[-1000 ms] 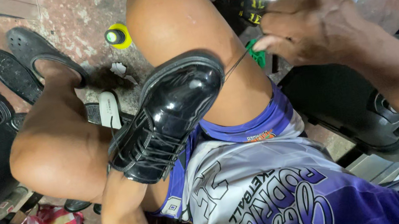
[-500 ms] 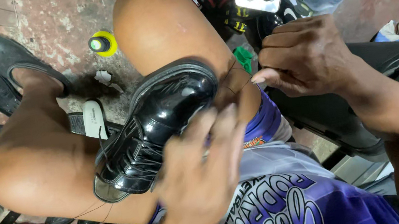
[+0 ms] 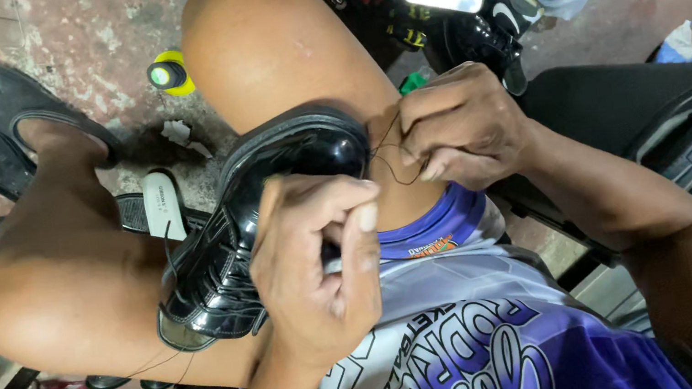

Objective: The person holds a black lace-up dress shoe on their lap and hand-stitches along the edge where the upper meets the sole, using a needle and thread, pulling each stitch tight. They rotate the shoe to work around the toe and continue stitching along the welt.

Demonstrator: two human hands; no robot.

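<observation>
Black shoe [image 3: 262, 222] lies across the thighs at frame centre. Left hand [image 3: 317, 273] has come up since a second ago, fingers clamped on its toe side. Right hand [image 3: 460, 125] pinches dark thread [image 3: 392, 164], drawn closer: stitching under way.

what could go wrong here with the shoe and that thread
1. The black shoe is wedged between bare knees, not clamped; a hard pull on the thread by the right hand could slip it.
2. The left hand holds a small tool at the sole beside the bare thigh; a slip might jab skin.
3. The thin thread looks taut and could snap or cut into fingers.
</observation>
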